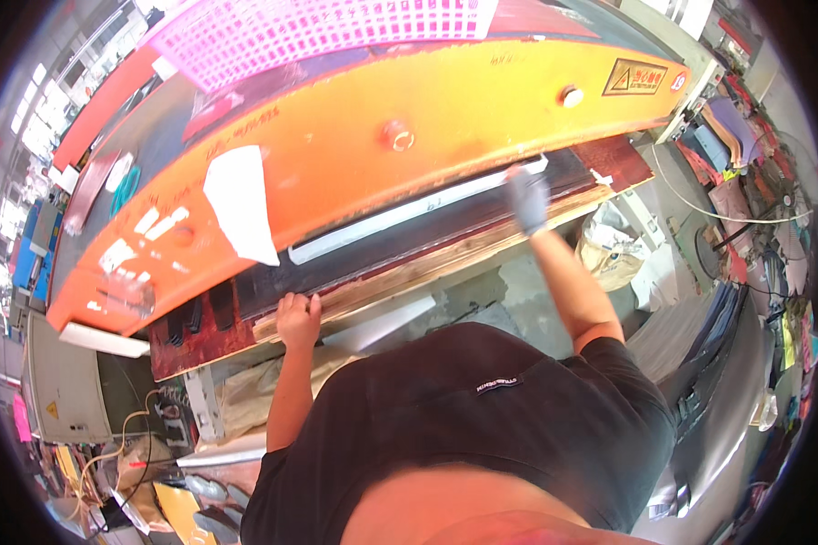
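Observation:
A long white strip (373, 233) lies on a black sheet (400, 241) under the front of a large orange machine (354, 127). My left hand (298, 320) rests at the sheet's near left edge, over the wooden board, fingers laid down and thumb apart. My right hand (528, 202), in a grey glove, reaches over the right end of the strip and sheet. Motion smears its fingers, so whether it grips anything is unclear. The wooden board (445, 262) runs along the near side of the dark red work surface (211, 338).
A pink basket (327, 36) stands on top of the machine. White paper (243, 204) hangs over its orange front. Several black pieces (186, 320) lie at the surface's left end. A whitish sack (609, 243) sits below right, near stacked dark sheets (700, 354). A cable (718, 214) crosses at right.

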The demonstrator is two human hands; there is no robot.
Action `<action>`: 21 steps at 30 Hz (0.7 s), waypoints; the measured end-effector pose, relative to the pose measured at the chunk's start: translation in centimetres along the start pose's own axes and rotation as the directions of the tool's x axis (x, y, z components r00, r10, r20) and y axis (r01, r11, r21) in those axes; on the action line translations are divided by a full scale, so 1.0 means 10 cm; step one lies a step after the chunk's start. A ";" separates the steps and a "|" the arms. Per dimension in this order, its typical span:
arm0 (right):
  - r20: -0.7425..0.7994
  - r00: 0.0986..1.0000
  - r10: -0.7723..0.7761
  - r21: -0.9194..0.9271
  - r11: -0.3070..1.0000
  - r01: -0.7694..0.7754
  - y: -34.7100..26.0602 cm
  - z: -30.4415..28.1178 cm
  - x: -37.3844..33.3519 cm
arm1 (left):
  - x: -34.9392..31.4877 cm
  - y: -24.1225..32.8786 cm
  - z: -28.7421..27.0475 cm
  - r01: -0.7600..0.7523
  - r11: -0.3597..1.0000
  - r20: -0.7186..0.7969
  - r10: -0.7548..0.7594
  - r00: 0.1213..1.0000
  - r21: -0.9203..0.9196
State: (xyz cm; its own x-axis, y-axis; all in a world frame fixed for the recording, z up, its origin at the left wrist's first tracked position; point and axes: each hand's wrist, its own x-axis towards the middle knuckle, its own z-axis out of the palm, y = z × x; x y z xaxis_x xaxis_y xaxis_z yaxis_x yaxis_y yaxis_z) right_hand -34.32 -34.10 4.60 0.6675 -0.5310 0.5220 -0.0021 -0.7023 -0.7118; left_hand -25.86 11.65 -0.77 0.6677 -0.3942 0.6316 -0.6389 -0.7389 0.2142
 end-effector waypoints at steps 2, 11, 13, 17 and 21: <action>-0.330 0.944 -0.005 0.006 1.000 0.007 0.33 -0.46 0.78 | 0.20 -0.12 0.15 0.002 1.000 0.006 -0.002 1.000 0.002; -0.225 0.965 0.138 0.414 0.910 -0.034 0.87 -0.42 1.39 | 0.37 -0.34 0.28 0.078 0.991 0.040 -0.083 0.996 0.110; -0.218 0.975 -0.035 0.066 0.997 0.050 0.68 -0.28 1.05 | 0.37 -0.36 0.28 0.119 0.978 0.101 -0.138 0.985 0.173; 0.325 0.861 -0.390 0.309 0.905 0.293 0.29 0.43 0.13 | 0.38 -0.38 0.29 0.127 0.985 0.057 -0.135 0.989 0.118; 0.519 0.813 -0.265 -0.102 0.925 0.367 0.22 0.82 -0.08 | 0.41 -0.39 0.31 0.136 0.975 0.114 -0.157 0.981 0.175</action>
State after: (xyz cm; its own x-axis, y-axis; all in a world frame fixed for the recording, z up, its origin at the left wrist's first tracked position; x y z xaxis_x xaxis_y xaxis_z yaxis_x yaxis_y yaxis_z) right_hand -28.80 -31.37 -1.27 0.9294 0.0003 0.3691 0.1667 -0.8926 -0.4190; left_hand -19.51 11.23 -1.31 0.7991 -0.3328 0.5007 -0.4653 -0.8697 0.1645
